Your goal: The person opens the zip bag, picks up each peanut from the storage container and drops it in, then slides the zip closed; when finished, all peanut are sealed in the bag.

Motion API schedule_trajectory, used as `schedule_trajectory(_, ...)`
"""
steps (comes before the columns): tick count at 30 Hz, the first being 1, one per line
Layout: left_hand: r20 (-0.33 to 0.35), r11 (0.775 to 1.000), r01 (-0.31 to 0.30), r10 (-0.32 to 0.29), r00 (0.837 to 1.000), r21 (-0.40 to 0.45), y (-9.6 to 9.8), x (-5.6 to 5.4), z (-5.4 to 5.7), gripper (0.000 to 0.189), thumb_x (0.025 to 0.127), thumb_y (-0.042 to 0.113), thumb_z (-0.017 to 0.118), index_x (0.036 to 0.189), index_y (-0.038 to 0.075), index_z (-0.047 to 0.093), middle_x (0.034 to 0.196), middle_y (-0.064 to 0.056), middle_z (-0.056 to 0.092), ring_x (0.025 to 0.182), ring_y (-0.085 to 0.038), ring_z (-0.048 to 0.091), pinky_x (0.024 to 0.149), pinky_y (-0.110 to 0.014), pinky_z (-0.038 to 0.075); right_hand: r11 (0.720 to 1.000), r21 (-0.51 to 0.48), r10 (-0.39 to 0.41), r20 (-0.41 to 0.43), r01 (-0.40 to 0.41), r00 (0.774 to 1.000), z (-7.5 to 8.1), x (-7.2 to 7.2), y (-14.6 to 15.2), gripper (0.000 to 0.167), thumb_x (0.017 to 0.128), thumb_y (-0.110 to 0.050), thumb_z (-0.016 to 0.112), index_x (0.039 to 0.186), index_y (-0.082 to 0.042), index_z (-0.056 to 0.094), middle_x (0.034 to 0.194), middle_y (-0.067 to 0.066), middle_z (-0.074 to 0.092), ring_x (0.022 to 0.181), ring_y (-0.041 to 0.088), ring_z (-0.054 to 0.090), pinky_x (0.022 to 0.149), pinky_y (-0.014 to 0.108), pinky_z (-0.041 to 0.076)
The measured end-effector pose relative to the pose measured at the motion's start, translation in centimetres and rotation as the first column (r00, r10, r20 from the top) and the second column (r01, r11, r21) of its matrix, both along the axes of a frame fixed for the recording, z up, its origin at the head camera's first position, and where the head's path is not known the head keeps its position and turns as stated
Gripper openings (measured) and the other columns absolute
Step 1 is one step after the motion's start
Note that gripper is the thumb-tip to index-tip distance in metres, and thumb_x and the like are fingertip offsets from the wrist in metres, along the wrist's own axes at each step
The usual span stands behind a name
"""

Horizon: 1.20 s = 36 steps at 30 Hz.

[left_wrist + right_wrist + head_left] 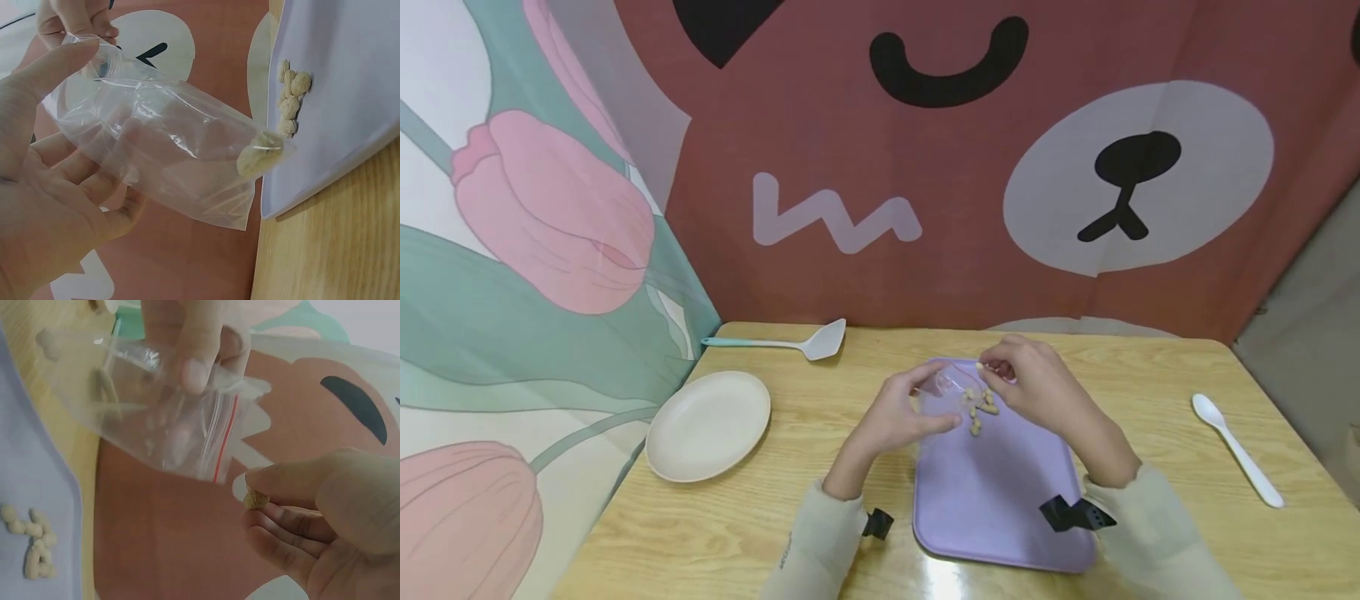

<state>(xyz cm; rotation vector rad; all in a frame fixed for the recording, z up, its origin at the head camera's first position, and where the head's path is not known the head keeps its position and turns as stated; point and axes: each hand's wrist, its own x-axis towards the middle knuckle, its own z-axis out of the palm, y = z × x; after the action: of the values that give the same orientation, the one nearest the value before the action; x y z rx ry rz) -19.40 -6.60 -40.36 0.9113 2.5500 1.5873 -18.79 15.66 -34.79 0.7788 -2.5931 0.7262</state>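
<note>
My left hand [889, 414] holds a clear zip bag [181, 134], its thumb by the mouth and its fingers round the far side. A peanut [258, 155] lies in the bag's bottom corner. Between thumb and fingertips, my right hand [1037, 385] pinches another peanut [256, 499]. In the right wrist view that hand is just beside the bag's red-striped opening, apart from it. Below both hands, several unshelled peanuts [989, 409] lie in a small cluster on the purple tray [1000, 500].
A cream plate [709, 427] sits at the left of the wooden table [842, 375]. Behind it lies a spatula [825, 340] with a turquoise handle. To the right of the tray is a white spoon [1238, 450]. A printed curtain [962, 275] hangs along the table's back edge.
</note>
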Motion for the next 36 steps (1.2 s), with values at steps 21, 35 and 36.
schedule_trajectory(21,-0.026,1.000,-0.014,0.014,1.000,0.000,-0.1,0.2,0.4,0.073,0.080,0.025,0.084,0.143,0.008,0.052,0.133,-0.004,0.061,0.108,-0.013,0.058,0.095,-0.050,0.047,0.994,-0.026,0.105,0.032,-0.104,0.994,0.8,1.0,-1.8,0.010,0.084,-0.004,0.077,0.094,-0.002,0.075,0.076,-0.006,0.059,0.069,0.008,0.057,0.062,0.029,0.051)
schedule_trajectory(35,-0.047,1.000,0.027,-0.026,0.999,0.011,0.0,0.1,0.3,0.068,0.080,0.023,0.084,0.141,0.010,0.056,0.123,0.004,0.065,0.102,-0.010,0.059,0.092,-0.050,0.048,0.986,0.018,0.163,0.071,-0.165,0.984,1.1,0.7,-2.4,0.009,0.085,-0.004,0.076,0.094,-0.004,0.075,0.079,-0.006,0.061,0.071,0.007,0.058,0.063,0.027,0.051)
schedule_trajectory(36,-0.047,1.000,0.028,-0.027,0.999,0.010,0.0,0.1,0.4,0.068,0.080,0.023,0.084,0.141,0.010,0.056,0.125,0.004,0.065,0.102,-0.010,0.059,0.092,-0.050,0.048,0.986,0.018,0.166,0.070,-0.168,0.984,1.1,0.7,-2.4,0.010,0.084,-0.004,0.076,0.094,-0.004,0.075,0.079,-0.006,0.061,0.071,0.007,0.058,0.063,0.027,0.051)
